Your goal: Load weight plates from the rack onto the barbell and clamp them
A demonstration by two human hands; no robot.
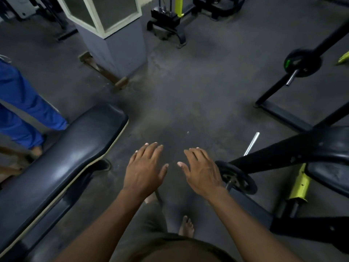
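A: What is held at this moment?

B: Nothing. The left hand (144,170) and the right hand (202,172) are both stretched out palm-down over the bare gym floor (188,103), fingers spread and relaxed, the thumbs near each other but not touching.

A: Where are the plates to be found?

B: One small black weight plate (242,181) is seen at about four o'clock from the right hand, just beside the wrist, seated on a short peg of the black rack frame (283,154). A second plate with a green mark (302,62) hangs on a sleeve at two o'clock, well apart. A bare steel bar end (252,143) shows at three o'clock; whether it belongs to the barbell cannot be told. No clamp can be made out.

A: What could go wrong from here?

B: Bare feet (187,226) are visible at six o'clock, directly below the hands. If a plate were slid off its peg with a loose or one-handed grip, it could be dropped straight onto the toes.

A: Anything else?

B: The padded bench (62,157) lies close at nine o'clock, so a shin could be knocked while a plate is carried. A bystander in blue trousers (22,104) stands at ten o'clock and could be struck if the load were swung that way. The light is dim and the picture blurred, so a peg end might be misjudged and fingers pinched against the frame.
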